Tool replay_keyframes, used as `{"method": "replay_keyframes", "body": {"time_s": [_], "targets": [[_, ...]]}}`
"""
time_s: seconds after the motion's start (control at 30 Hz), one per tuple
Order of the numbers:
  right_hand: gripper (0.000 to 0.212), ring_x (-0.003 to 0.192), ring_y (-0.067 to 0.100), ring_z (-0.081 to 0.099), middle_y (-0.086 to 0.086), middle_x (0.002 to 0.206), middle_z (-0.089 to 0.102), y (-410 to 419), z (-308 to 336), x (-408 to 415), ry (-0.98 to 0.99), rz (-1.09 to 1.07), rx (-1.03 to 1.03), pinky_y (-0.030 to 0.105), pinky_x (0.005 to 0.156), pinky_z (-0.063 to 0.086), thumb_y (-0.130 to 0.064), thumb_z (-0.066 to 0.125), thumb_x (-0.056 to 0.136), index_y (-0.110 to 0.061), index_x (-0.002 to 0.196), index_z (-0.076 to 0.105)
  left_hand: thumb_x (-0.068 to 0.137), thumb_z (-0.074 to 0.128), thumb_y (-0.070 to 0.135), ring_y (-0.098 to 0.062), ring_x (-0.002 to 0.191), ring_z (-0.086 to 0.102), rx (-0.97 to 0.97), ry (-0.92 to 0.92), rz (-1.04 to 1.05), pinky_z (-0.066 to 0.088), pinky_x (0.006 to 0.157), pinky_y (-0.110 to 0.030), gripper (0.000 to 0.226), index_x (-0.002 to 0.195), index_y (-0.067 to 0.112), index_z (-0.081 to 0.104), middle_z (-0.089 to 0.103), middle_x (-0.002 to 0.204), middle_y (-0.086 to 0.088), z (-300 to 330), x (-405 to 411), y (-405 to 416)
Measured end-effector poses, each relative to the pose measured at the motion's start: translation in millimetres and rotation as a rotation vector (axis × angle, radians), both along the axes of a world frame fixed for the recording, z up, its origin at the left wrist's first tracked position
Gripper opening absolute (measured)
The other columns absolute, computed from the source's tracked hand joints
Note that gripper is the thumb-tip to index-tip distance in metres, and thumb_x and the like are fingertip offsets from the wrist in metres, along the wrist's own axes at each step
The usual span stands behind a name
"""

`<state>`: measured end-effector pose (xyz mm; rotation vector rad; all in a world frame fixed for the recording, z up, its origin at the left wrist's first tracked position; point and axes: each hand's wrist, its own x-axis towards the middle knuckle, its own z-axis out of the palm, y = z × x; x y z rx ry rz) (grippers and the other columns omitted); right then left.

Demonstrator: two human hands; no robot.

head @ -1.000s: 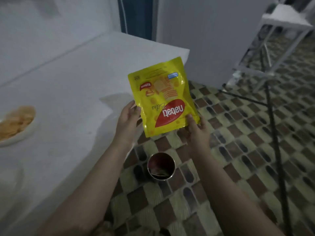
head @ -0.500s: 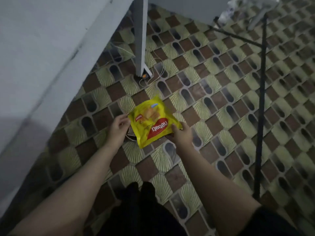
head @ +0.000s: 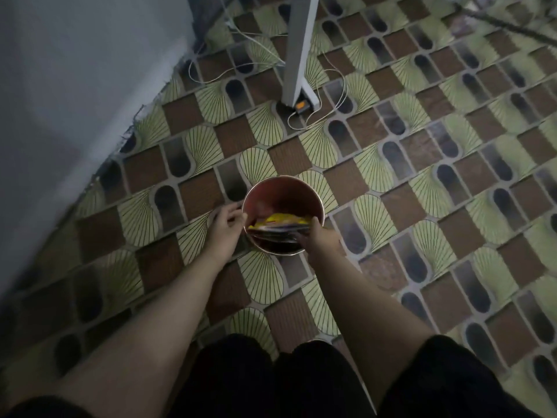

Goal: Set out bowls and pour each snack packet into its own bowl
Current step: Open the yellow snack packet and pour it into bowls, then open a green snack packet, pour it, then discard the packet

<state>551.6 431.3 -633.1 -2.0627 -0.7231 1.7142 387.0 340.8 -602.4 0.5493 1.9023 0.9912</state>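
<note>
While both arms reach down over the patterned floor (head: 391, 206), the yellow packet (head: 278, 221) lies flattened inside the mouth of the metal bin (head: 283, 188), just ahead of the hands. Its long axis runs left to right across the bin, tilted slightly. The right hand (head: 321, 238) is the nearer one: its fingers curl over the packet's right end at the near rim, apparently gripping it, though the dim light hides the fingertips. The left hand (head: 224, 226) sits just outside the bin's left rim, fingers loosely bent and holding nothing that I can make out; whether it touches the rim is unclear.

Half a second ago both hands held the packet upright and face-on above bare floor, pinched at its two lower corners, with no bin in view. Now the packet is tipped flat and lowered into the bin, and the left hand has let go. The packet looks empty and discarded, so, in my judgement, the right hand need only release.
</note>
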Motion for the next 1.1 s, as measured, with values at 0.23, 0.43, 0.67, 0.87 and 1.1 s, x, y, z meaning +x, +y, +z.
{"method": "replay_keyframes", "body": {"time_s": [0.23, 0.43, 0.67, 0.87, 1.1], "targets": [[0.011, 0.081, 0.019, 0.07, 0.007, 0.1, 0.069, -25, 126, -17, -0.014, -0.044, 0.244, 0.028, 0.062, 0.059, -0.019, 0.048, 0.1, -0.017, 0.104, 0.058, 0.1, 0.049, 0.027, -0.004, 0.112, 0.052, 0.075, -0.009, 0.004, 0.038, 0.071, -0.01, 0.035, 0.135, 0.024, 0.046, 0.054, 0.13, 0.009, 100, 28, -1], [0.013, 0.086, 0.017, 0.067, -0.009, 0.089, 0.067, -47, 319, -13, 0.001, 0.203, 0.701, 0.049, 0.078, 0.057, -0.033, 0.048, 0.094, -0.034, 0.09, 0.061, 0.1, 0.048, 0.024, 0.012, 0.105, 0.053, 0.321, 0.068, 0.076, 0.042, 0.086, -0.013, 0.025, 0.125, 0.03, 0.049, 0.058, 0.117, 0.018, 270, 55, -7], [0.013, 0.071, 0.007, 0.059, -0.005, 0.079, 0.064, -84, 522, -33, 0.155, 0.458, 1.174, 0.024, 0.062, 0.049, -0.012, 0.052, 0.097, -0.012, 0.093, 0.064, 0.1, 0.047, 0.027, -0.003, 0.105, 0.058, 0.65, 0.311, 0.197, 0.046, 0.086, -0.016, 0.015, 0.113, 0.03, 0.052, 0.06, 0.111, 0.012, 473, 47, -55], [0.015, 0.079, 0.009, 0.063, -0.013, 0.086, 0.066, -157, 625, -90, 0.439, 0.739, 1.289, 0.04, 0.063, 0.055, -0.011, 0.051, 0.096, -0.018, 0.092, 0.063, 0.095, 0.045, 0.032, -0.009, 0.106, 0.061, 0.736, 0.503, 0.41, 0.05, 0.09, -0.031, 0.015, 0.107, 0.037, 0.052, 0.062, 0.108, 0.018, 575, 11, -162], [0.016, 0.081, 0.008, 0.062, -0.015, 0.082, 0.065, -301, 667, -170, 0.737, 1.087, 1.298, 0.04, 0.065, 0.056, -0.015, 0.051, 0.097, -0.022, 0.088, 0.062, 0.094, 0.048, 0.025, -0.009, 0.098, 0.061, 0.706, 0.733, 0.862, 0.049, 0.087, -0.033, 0.012, 0.1, 0.034, 0.053, 0.062, 0.098, 0.022, 610, -37, -342]]}}
